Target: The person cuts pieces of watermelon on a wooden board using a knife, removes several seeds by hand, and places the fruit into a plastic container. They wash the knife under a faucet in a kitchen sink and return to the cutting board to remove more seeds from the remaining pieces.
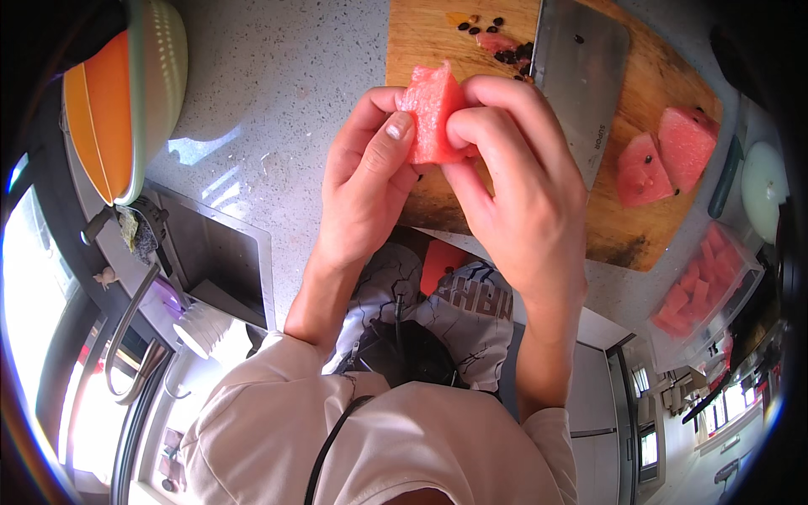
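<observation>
A chunk of red watermelon flesh (430, 120) is held up between both hands, above the near left part of a wooden cutting board (650, 240). My left hand (372, 170) grips its left side, with the thumb pressed on the face toward me. On the other side, the fingers of my right hand (517, 158) pinch the chunk. Behind it, black seeds and a scrap of flesh (499, 44) lie on the board. A Supor cleaver (581, 76) rests flat beside them, one seed on its blade. Two watermelon pieces (669, 154) sit at the board's right.
A clear container of watermelon cubes (701, 284) stands at the right, near a green-handled tool (726, 177) and a pale green rounded object (765, 189). On the left are a sink (221, 265), its faucet (136, 353), and an orange-and-green striped object (101, 120).
</observation>
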A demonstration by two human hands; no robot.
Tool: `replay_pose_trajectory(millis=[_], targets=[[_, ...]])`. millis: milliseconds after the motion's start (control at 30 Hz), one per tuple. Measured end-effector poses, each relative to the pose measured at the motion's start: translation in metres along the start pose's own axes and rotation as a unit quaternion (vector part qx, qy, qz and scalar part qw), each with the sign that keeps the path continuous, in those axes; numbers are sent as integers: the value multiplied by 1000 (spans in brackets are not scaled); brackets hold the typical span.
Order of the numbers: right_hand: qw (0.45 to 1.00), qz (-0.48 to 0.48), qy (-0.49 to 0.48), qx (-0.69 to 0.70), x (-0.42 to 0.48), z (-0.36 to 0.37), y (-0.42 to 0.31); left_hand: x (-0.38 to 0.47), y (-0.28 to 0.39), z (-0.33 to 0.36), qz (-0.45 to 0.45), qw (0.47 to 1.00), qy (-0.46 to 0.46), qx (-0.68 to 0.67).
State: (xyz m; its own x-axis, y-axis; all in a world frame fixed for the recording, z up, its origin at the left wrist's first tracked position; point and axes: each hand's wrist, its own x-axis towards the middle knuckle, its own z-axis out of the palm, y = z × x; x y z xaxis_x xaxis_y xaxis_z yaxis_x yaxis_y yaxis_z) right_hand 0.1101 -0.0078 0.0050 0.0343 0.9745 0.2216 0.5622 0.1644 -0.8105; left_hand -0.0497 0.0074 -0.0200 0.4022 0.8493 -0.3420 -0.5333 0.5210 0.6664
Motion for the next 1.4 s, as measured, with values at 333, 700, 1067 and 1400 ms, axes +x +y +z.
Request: replay_pose_trajectory(millis=[333, 700, 1067, 1400], targets=[[999, -37, 6, -23, -5, -3, 5, -1, 0, -2, -20, 997, 17, 70], [1000, 18, 1, -24, -7, -7, -2, 3, 0, 3, -33, 993, 34, 106], [997, 41, 62, -6, -10, -2, -7, 4, -3, 1, -14, 1000, 11, -26], [993, 24, 117, 22, -13, -2, -3, 5, -3, -3, -4, 1000, -8, -26]])
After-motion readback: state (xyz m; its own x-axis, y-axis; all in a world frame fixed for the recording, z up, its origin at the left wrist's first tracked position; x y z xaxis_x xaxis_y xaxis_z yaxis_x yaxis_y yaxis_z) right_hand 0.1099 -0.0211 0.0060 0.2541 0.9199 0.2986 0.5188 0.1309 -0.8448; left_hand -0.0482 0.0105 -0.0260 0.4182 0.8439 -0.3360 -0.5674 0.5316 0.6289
